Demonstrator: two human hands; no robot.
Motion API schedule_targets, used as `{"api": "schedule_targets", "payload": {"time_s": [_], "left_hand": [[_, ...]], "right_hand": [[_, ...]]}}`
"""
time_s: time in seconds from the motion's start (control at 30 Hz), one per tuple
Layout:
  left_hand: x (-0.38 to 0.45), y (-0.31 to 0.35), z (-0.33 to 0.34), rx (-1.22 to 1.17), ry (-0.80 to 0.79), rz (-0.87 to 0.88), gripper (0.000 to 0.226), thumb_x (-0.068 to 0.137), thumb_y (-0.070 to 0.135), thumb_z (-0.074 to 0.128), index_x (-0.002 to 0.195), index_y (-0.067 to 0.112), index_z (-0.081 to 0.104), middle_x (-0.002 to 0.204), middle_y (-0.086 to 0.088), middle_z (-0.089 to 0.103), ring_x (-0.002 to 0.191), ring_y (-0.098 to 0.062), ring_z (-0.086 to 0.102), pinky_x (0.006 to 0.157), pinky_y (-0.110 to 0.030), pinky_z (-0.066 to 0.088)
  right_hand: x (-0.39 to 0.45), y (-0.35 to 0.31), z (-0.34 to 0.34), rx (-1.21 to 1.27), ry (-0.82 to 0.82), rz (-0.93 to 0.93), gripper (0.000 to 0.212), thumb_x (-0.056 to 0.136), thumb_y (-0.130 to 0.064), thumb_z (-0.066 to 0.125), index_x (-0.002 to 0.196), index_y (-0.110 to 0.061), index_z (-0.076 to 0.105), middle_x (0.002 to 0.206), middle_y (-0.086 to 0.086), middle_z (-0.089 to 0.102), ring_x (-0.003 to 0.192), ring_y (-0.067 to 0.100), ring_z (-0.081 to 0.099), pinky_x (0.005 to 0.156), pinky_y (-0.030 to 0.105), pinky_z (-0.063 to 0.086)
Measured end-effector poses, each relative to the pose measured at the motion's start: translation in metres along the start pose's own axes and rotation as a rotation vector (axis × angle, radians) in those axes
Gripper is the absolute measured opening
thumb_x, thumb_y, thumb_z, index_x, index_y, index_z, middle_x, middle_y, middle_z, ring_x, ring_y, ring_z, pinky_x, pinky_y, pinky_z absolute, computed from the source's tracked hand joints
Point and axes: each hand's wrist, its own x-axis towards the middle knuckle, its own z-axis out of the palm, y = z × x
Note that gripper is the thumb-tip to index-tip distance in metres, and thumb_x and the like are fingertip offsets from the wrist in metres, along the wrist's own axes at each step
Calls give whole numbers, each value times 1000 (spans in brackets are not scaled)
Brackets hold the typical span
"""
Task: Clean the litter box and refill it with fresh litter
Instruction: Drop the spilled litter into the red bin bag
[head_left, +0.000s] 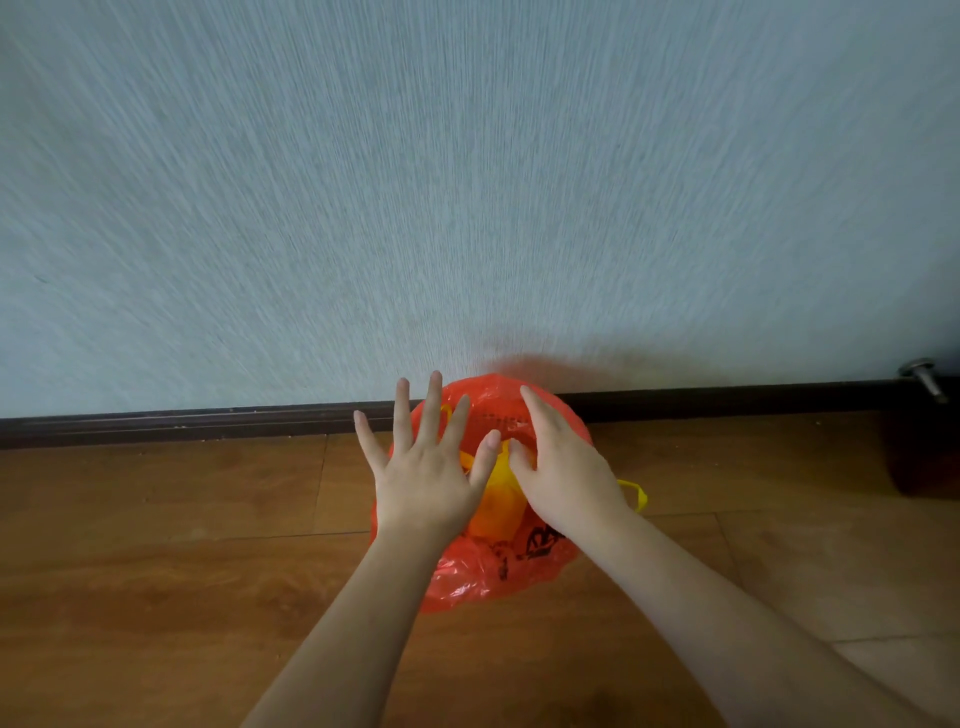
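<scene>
Bag (498, 566) of thin red plastic looks soft, crinkly, slippery; take it by the yellow handles (636, 493); left hand (423, 478) splayed, right hand (563, 467) loosely open, neither grip holding.

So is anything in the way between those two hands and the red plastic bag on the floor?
Nothing visible. The left hand, fingers spread, and the right hand are both directly over the red bag, which sits on the wooden floor against the baseboard. Whether they actually touch it is hard to tell.
</scene>
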Motion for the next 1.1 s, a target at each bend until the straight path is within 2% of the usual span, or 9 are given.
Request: {"api": "schedule_targets", "payload": {"time_s": [0.07,0.17,0.37,0.53,0.63,0.73,0.8,0.9,1.1], "left_hand": [[-2,0,3,-10,-10,9,74,89,72,-12,154,39,3,163,9,-13,144,-21,-31,110,-64,-21],[-5,-1,10,-32,-23,11,72,88,73,-11,152,40,-14,162,11,-17,145,-24,-29,112,-62,-17],[-9,-2,16,-241,3,18,67,93,72,8,148,48,-20,158,12,-30,148,-31,-17,118,-52,3],[-10,-4,20,-131,-1,46,67,92,70,-4,151,40,-18,163,4,-14,147,-23,-23,120,-48,-11],[-11,-6,20,-70,-34,41,75,90,68,-11,155,31,-5,164,-7,0,147,-21,-25,116,-41,-23],[-11,-7,24,-221,-51,21,77,93,67,1,154,22,17,159,-11,25,151,-25,-2,121,-38,-8],[-11,-9,28,-310,-17,27,67,97,59,26,148,17,33,152,-9,38,148,-27,17,122,-44,15],[-9,-11,29,-191,95,129,47,91,37,61,131,14,54,137,-9,54,135,-29,44,109,-52,39],[-7,-15,26,-105,242,225,31,75,28,81,100,15,68,105,-4,69,104,-26,65,90,-42,52]], "right_hand": [[-1,3,3,-126,33,-51,62,100,-41,38,153,-20,14,157,-2,27,144,15,24,117,37,21],[-1,8,8,-312,17,-103,58,102,-44,26,153,-18,17,160,-3,19,149,17,0,118,46,-4],[-5,13,14,-421,-60,-142,72,89,-57,1,149,-28,28,160,-5,-16,146,24,-18,114,58,-10],[-9,14,15,-455,-83,-111,76,88,-57,-1,154,-20,9,162,-2,2,147,21,-15,116,52,-13],[-9,13,15,-372,-102,-114,70,99,-51,18,153,-12,-5,160,2,18,149,17,-3,120,40,-8],[-9,12,14,-290,-131,-123,71,101,-45,31,153,-13,-4,161,5,12,149,16,4,119,31,1],[-9,14,15,-303,-128,-133,68,101,-43,36,154,-13,6,161,6,8,148,19,7,119,32,10],[-7,15,14,-348,-81,-137,63,97,-39,49,150,-15,26,158,10,18,146,25,19,115,39,28],[0,12,17,-332,71,-125,44,83,-31,71,122,-15,60,129,6,57,121,27,53,96,40,46]]}}
